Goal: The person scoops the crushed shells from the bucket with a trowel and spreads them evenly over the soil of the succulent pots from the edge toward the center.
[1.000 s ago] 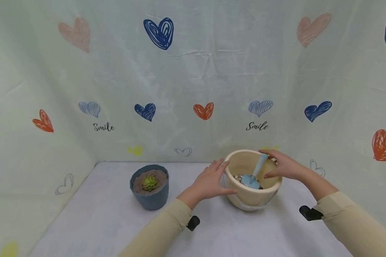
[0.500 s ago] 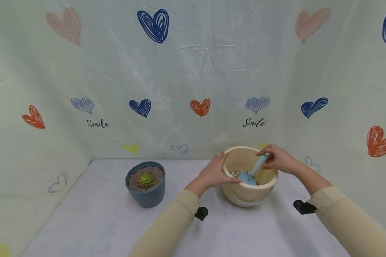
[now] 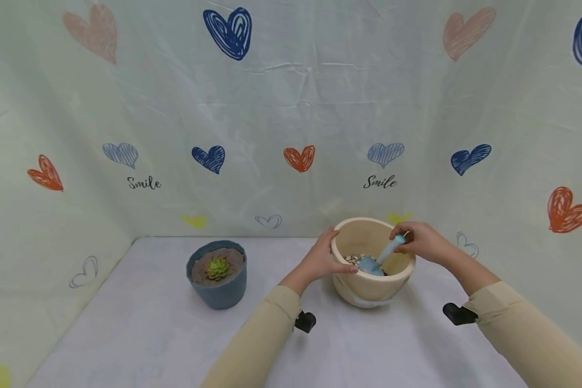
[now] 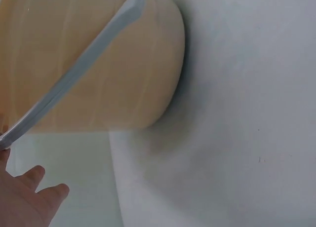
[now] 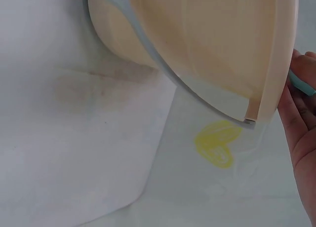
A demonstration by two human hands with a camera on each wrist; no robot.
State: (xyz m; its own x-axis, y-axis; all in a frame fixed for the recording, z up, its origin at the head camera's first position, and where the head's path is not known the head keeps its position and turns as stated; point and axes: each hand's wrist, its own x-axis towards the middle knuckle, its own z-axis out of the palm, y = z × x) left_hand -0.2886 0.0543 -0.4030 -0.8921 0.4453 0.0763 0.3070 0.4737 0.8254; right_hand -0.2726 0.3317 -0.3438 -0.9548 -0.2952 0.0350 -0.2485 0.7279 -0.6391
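A cream bucket (image 3: 368, 291) stands on the white-covered table, its grey handle (image 4: 74, 76) hanging down in the left wrist view. My left hand (image 3: 319, 260) grips the bucket's left side, thumb over the near rim and fingers along the outside. In the head view my right hand (image 3: 421, 241) pinches the handle of a light blue toy shovel (image 3: 390, 249). The shovel leans inside the bucket, its blade on small mixed pebbles (image 3: 354, 260). Only a bit of the shovel's handle (image 5: 301, 83) shows in the right wrist view, beside the bucket's rim.
A blue-grey pot (image 3: 218, 295) with brown soil and a green succulent (image 3: 217, 268) stands to the left on the table (image 3: 140, 323). Behind rises a pale curtain (image 3: 252, 108) printed with hearts and "Smile".
My right hand has closed on the shovel's handle, which now tilts lower to the right. My left hand has come onto the bucket's rim. The head view has shifted slightly.
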